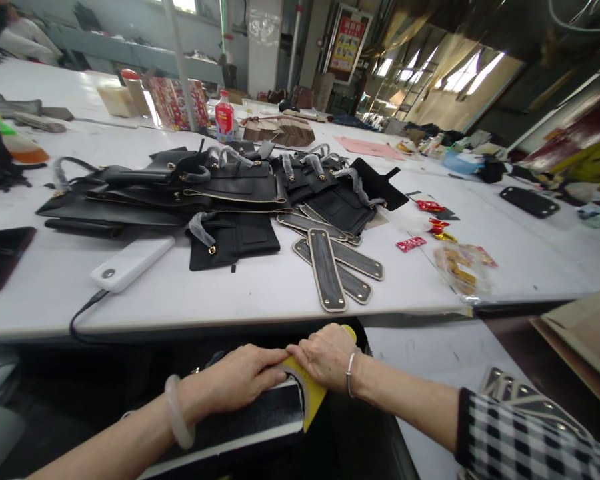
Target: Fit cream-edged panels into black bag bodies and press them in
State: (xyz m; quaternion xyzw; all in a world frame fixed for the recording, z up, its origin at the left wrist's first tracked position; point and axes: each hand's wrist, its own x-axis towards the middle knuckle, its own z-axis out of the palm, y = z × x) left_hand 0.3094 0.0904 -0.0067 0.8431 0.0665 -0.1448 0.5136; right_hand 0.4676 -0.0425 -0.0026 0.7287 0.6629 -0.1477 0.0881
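Note:
Below the table edge is a black leather-like bag piece (260, 421) with a pale edge strip. My left hand (240, 377) grips its upper edge, thumb in front and the other fingers partly hidden. My right hand (326, 357) is closed round a yellow piece (314, 398) with a curved edge, which lies against the end of the bag piece. One yellow end sticks out above my right fist. My left index fingertip meets my right thumb at the yellow piece. Its exact kind is unclear.
Several black handbags (230, 183) are heaped on the white table (260, 293). Dark riveted strips (327, 270), a white power bank (133, 262) with a cable, a phone (3, 257), red snack packets (411, 244) and a red-labelled bottle (225, 119) lie or stand around them.

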